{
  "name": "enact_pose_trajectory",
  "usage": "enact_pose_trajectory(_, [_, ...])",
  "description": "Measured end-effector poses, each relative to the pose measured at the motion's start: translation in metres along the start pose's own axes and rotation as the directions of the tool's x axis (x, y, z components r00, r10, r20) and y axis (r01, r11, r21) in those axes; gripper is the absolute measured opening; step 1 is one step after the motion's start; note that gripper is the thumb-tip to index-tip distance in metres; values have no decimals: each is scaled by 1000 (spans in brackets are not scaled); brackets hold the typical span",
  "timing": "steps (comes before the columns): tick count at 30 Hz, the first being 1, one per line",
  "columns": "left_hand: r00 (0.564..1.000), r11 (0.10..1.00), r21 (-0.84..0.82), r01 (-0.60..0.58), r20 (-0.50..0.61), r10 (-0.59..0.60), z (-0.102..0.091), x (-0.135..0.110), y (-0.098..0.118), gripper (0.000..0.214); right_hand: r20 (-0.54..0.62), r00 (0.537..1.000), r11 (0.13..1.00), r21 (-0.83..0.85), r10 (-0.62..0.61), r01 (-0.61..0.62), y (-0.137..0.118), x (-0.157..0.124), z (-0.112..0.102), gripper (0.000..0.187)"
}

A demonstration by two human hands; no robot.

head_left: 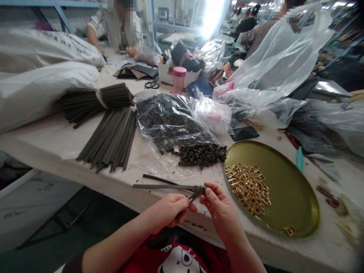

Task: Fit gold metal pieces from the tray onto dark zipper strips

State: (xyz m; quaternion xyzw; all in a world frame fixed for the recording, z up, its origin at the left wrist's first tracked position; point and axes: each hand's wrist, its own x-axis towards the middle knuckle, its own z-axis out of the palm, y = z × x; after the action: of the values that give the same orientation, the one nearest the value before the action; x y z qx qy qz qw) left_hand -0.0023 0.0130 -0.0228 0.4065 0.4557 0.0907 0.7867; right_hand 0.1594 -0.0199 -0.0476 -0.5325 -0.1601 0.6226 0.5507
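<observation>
Both hands meet over the table's front edge, on one narrow dark strap (163,186). Its long end points left, and a shorter part slants down between my fingers. My left hand (174,207) is closed, pinching the lower end of that slanting part. With thumb and fingers, my right hand (218,201) pinches the strap at its bend, where something small and dark is partly hidden. Just behind lies another dark strip (153,177). Beyond my hands is a pile of small dark loops (199,154). Gold metal buckles (248,187) lie on a round gold-coloured tray (292,182) to the right.
Left of centre are loose dark strips (110,138) and a tied bundle (98,98). A clear bag of dark loops (173,117) lies mid-table. Farther back are scissors (152,84), a pink-lidded jar (179,79) and plastic bags (273,64). A co-worker (116,30) sits opposite.
</observation>
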Motion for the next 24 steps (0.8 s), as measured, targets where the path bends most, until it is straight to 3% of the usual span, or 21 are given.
enact_pose_trajectory(5, [990, 991, -107, 79, 122, -66, 0, 2, 15, 27, 92, 996, 974, -222, -13, 34, -6, 2, -6, 32])
enact_pose_trajectory(10, [978, 983, -150, 104, 195, -74, -4, 7, 19, 26, 111, 994, 967, -253, 9, 20, -11, 3, 0, 30])
enact_pose_trajectory(17, [986, 993, -76, 93, 148, -81, -9, 13, 12, 27, 63, 997, 983, -181, 48, -36, -5, 4, -6, 29])
enact_pose_trajectory(24, [986, 993, 69, 99, 131, -108, -10, 14, 9, 27, -33, 998, 931, -362, -54, 38, -7, 0, -4, 33])
